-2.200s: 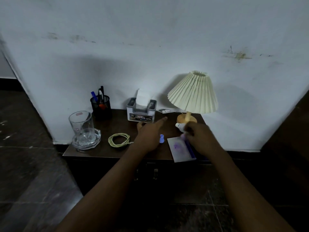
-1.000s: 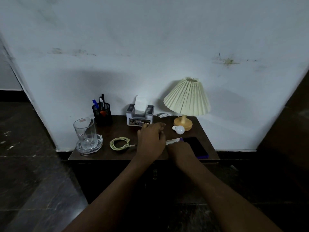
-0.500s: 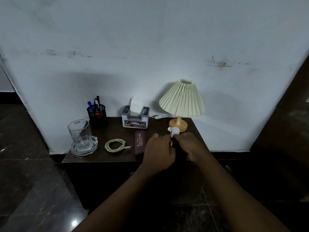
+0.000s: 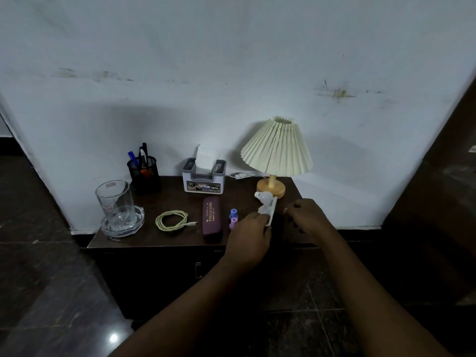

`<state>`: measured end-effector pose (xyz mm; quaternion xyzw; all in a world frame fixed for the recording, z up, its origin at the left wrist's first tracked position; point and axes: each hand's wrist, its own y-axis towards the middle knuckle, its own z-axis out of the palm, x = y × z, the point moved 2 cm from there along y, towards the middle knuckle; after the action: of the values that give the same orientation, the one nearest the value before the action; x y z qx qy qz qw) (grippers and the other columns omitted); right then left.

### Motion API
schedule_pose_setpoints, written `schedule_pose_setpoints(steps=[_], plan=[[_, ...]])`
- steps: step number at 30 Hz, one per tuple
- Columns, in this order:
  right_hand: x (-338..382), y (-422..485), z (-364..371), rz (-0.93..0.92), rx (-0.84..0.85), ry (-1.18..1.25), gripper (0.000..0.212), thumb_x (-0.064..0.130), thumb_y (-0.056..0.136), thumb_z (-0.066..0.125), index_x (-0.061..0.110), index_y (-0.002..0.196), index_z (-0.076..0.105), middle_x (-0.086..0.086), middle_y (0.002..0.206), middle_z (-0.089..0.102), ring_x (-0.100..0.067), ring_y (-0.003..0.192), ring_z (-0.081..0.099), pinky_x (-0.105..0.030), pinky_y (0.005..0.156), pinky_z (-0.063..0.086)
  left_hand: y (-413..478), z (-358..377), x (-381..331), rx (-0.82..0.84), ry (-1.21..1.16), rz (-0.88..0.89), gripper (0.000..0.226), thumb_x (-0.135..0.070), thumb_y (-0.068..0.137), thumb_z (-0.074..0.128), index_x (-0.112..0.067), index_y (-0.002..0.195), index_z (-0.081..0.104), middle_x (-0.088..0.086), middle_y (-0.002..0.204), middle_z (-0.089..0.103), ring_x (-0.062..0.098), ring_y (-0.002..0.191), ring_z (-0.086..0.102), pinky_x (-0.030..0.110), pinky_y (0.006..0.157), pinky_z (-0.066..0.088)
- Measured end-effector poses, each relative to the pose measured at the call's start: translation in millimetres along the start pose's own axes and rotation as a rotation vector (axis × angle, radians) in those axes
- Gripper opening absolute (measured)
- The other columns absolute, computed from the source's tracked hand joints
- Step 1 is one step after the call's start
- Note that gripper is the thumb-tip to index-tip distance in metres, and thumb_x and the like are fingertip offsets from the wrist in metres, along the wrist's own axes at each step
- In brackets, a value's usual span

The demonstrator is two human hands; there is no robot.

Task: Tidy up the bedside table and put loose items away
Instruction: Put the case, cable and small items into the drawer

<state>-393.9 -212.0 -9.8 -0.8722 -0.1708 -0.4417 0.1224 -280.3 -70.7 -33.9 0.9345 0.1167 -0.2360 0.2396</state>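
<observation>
Back row: we find pen holder (image 4: pixel 145 173) left, tissue box (image 4: pixel 204 180) middle, lamp (image 4: pixel 277 150) right.
Front row: we see glass (image 4: pixel 115 202) on coaster (image 4: pixel 123 225), then cable (image 4: pixel 171 220), case (image 4: pixel 212 216), 2 bottles (image 4: pixel 233 217) rightward.
Bulb (image 4: pixel 262 195): before lamp base, just behind paper (image 4: pixel 269 211) in our left hand (image 4: pixel 248 240).

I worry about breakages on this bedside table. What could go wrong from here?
The bulb lies loose by the lamp base, next to the white paper that the left hand pinches. Lifting the paper could nudge it and set it rolling off the table. The two small bottles stand upright close beside that hand and could be knocked over as it moves.
</observation>
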Motion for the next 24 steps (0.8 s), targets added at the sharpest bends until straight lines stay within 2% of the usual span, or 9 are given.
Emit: schedule_pose_setpoints(steps=[2, 5, 8, 12, 15, 18, 21, 24], plan=[[-8, 4, 1, -0.020, -0.027, -0.077, 0.009, 0.030, 0.090, 0.066, 0.021, 0.093, 0.068, -0.001, 0.096, 0.069, -0.023, 0.091, 0.066, -0.044, 0.086, 0.057, -2, 2, 0, 0.039, 0.009, 0.054, 0.022, -0.020, 0.099, 0.052, -0.013, 0.111, 0.069, 0.003, 0.108, 0.066, 0.018, 0.098, 0.062, 0.037, 0.081, 0.052], [-15, 5, 1, -0.033, -0.026, -0.113, 0.014, 0.026, 0.094, 0.060, 0.025, 0.108, 0.063, 0.003, 0.109, 0.064, -0.020, 0.102, 0.060, -0.036, 0.088, 0.049, -2, 6, 3, 0.097, -0.033, 0.103, 0.026, -0.014, 0.098, 0.053, -0.010, 0.116, 0.072, 0.008, 0.113, 0.068, 0.023, 0.102, 0.065, 0.045, 0.086, 0.054], [-16, 5, -3, -0.050, -0.046, -0.121, 0.025, 0.026, 0.097, 0.058, 0.021, 0.121, 0.063, 0.003, 0.115, 0.061, -0.021, 0.109, 0.057, -0.033, 0.091, 0.045, 0, 8, 7, 0.134, -0.078, 0.097, 0.032, -0.004, 0.095, 0.056, -0.008, 0.122, 0.073, 0.010, 0.123, 0.069, 0.022, 0.112, 0.064, 0.041, 0.097, 0.051], [-21, 9, -11, -0.016, -0.043, -0.183, 0.010, 0.026, 0.092, 0.064, 0.019, 0.095, 0.071, -0.001, 0.102, 0.071, -0.021, 0.093, 0.066, -0.036, 0.081, 0.055, 1, 9, 12, 0.174, -0.133, 0.042, 0.037, 0.000, 0.096, 0.055, -0.009, 0.128, 0.071, 0.009, 0.139, 0.062, 0.019, 0.130, 0.056, 0.029, 0.112, 0.042], [-25, 12, -12, -0.020, -0.020, -0.340, 0.007, 0.025, 0.088, 0.069, 0.018, 0.089, 0.072, -0.004, 0.101, 0.073, -0.022, 0.093, 0.067, -0.038, 0.082, 0.058, 1, 13, 15, 0.176, -0.136, -0.085, 0.041, -0.004, 0.095, 0.054, -0.012, 0.133, 0.067, 0.009, 0.149, 0.055, 0.018, 0.143, 0.045, 0.029, 0.119, 0.035], [-25, 11, -10, -0.009, 0.035, -0.461, 0.014, 0.029, 0.086, 0.078, 0.018, 0.091, 0.071, -0.004, 0.102, 0.072, -0.022, 0.095, 0.067, -0.035, 0.082, 0.056, 0, 16, 17, 0.174, -0.123, -0.160, 0.038, -0.010, 0.095, 0.055, -0.005, 0.132, 0.066, 0.010, 0.141, 0.060, 0.021, 0.132, 0.056, 0.024, 0.109, 0.043], [-25, 12, -9, -0.020, 0.061, -0.494, 0.019, 0.030, 0.086, 0.079, 0.016, 0.092, 0.069, -0.006, 0.105, 0.072, -0.023, 0.098, 0.066, -0.032, 0.077, 0.050, -2, 17, 18, 0.200, -0.094, -0.173, 0.030, -0.016, 0.099, 0.056, -0.003, 0.124, 0.067, 0.011, 0.135, 0.062, 0.024, 0.121, 0.063, 0.030, 0.102, 0.051], [-24, 12, -8, -0.058, 0.075, -0.506, 0.019, 0.032, 0.087, 0.079, 0.017, 0.091, 0.068, -0.005, 0.105, 0.071, -0.021, 0.096, 0.066, -0.032, 0.075, 0.051, -1, 20, 22, 0.227, -0.017, -0.154, 0.033, -0.009, 0.102, 0.051, -0.006, 0.132, 0.064, 0.015, 0.150, 0.050, 0.028, 0.131, 0.056, 0.033, 0.108, 0.043]])
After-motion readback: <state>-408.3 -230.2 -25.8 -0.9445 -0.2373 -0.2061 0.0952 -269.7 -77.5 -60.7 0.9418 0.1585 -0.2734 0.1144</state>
